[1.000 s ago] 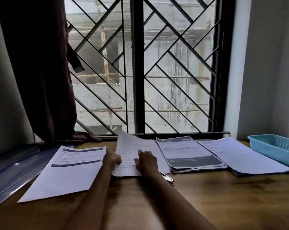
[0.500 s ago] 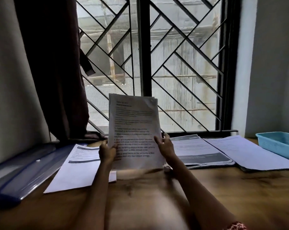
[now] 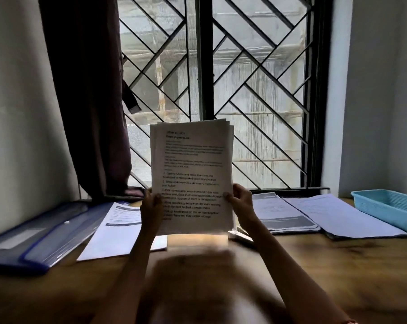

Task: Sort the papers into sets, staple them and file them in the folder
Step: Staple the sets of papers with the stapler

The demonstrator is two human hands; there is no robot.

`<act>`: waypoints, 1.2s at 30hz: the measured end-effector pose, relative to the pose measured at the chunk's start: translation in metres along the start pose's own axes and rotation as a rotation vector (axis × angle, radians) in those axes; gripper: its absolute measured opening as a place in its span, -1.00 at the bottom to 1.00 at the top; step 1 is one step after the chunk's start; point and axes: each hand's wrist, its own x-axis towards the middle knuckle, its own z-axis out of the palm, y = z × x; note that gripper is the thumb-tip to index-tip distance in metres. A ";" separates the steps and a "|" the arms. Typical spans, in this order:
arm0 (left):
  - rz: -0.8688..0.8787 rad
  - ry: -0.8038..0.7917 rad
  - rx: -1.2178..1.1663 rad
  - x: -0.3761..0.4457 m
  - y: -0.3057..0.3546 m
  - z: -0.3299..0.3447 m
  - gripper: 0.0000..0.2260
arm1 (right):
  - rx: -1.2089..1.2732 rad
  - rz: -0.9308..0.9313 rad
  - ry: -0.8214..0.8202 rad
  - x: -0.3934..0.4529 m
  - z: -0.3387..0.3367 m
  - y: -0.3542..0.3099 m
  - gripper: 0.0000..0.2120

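- Your left hand and right hand each pinch a side edge of the paper stack, thumbs on the printed face, holding it upright above the bench in front of the window grille.
- Judge this stack as light and floppy: several loose sheets, with top edges fanned out of line at the upper right corner. They will likely slide against each other, so keep both side edges pinched low and tap the bottom edge on the bench to square them.
- Take care at the corners; thin paper creases easily.
- Writing: the top sheet carries a bold heading that seems to read "Desk Organisation", with a line above it too blurred to read. Numbered steps below mention gathering books and storing stationery; the rest is too soft to make out.
- Other papers lie flat: a sheet with a dark header bar to the left, a set with a grey band and a plain white set to the right.
- The blue folder lies at far left, a light blue tray at far right.
- A small metallic thing, possibly the stapler, lies just under your right wrist.
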 end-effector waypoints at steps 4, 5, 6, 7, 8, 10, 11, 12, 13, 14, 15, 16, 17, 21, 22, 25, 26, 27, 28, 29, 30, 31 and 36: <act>0.010 -0.013 -0.025 -0.007 0.001 -0.017 -0.57 | -0.013 0.019 -0.079 -0.006 0.004 -0.011 -0.83; 0.009 -0.029 -0.043 -0.008 0.000 -0.020 -0.63 | -0.003 0.034 -0.103 -0.009 0.004 -0.011 -0.84; 0.012 -0.048 -0.068 -0.011 -0.001 -0.022 -0.63 | 0.007 0.048 -0.116 -0.012 0.004 -0.011 -0.86; 0.015 -0.058 -0.080 -0.012 -0.002 -0.024 -0.56 | 0.020 0.064 -0.114 -0.015 0.005 -0.012 -0.87; 0.011 -0.062 -0.081 -0.011 -0.004 -0.025 -0.50 | 0.034 0.079 -0.101 -0.018 0.007 -0.012 -0.86; -0.009 -0.074 -0.094 -0.012 0.001 -0.026 -0.59 | 0.020 0.095 -0.076 -0.022 0.011 -0.015 -0.84; -0.019 -0.083 -0.096 -0.011 0.004 -0.025 -0.69 | 0.001 0.096 -0.068 -0.023 0.013 -0.017 -0.82; -0.020 -0.091 -0.099 -0.012 0.010 -0.024 -0.78 | -0.023 0.086 -0.052 -0.024 0.015 -0.020 -0.80; -0.020 -0.091 -0.088 -0.010 0.015 -0.023 -0.82 | -0.044 0.066 -0.032 -0.025 0.017 -0.023 -0.79; -0.002 -0.092 -0.076 -0.010 0.021 -0.023 -0.83 | -0.057 0.043 -0.013 -0.024 0.018 -0.027 -0.78; 0.022 -0.092 -0.071 -0.007 0.026 -0.023 -0.84 | -0.055 0.025 0.001 -0.024 0.018 -0.032 -0.79; 0.055 -0.092 -0.082 -0.006 0.032 -0.024 -0.86 | -0.041 0.014 0.011 -0.023 0.018 -0.036 -0.81; 0.083 -0.090 -0.107 -0.004 0.038 -0.025 -0.88 | -0.021 0.010 0.021 -0.022 0.017 -0.042 -0.83; 0.114 -0.063 -0.219 -0.002 0.049 -0.028 -0.82 | 0.020 0.008 0.050 -0.024 0.007 -0.053 -0.66; 0.122 -0.061 -0.223 -0.004 0.050 -0.027 -0.87 | 0.004 0.006 0.045 -0.026 0.005 -0.053 -0.63; 0.136 -0.071 -0.199 -0.012 0.051 -0.022 -0.96 | -0.029 -0.018 0.023 -0.031 0.006 -0.049 -0.69; 0.146 -0.076 -0.202 -0.014 0.052 -0.021 -0.96 | -0.051 -0.033 0.029 -0.032 0.008 -0.048 -0.74; 0.153 -0.075 -0.206 -0.014 0.054 -0.020 -0.95 | -0.071 -0.045 0.041 -0.031 0.009 -0.048 -0.79; 0.166 -0.068 -0.213 -0.015 0.057 -0.020 -0.92 | -0.090 -0.051 0.054 -0.030 0.010 -0.048 -0.83; 0.175 -0.055 -0.211 -0.015 0.063 -0.021 -0.85 | -0.106 -0.057 0.068 -0.028 0.012 -0.050 -0.86; 0.192 -0.044 -0.212 -0.013 0.067 -0.022 -0.79 | -0.112 -0.058 0.081 -0.026 0.012 -0.053 -0.87; 0.200 -0.031 -0.214 -0.011 0.070 -0.022 -0.73 | -0.111 -0.061 0.089 -0.024 0.013 -0.056 -0.88; 0.174 -0.029 -0.268 -0.014 0.064 -0.022 -0.91 | -0.112 -0.062 0.088 -0.029 0.009 -0.056 -0.86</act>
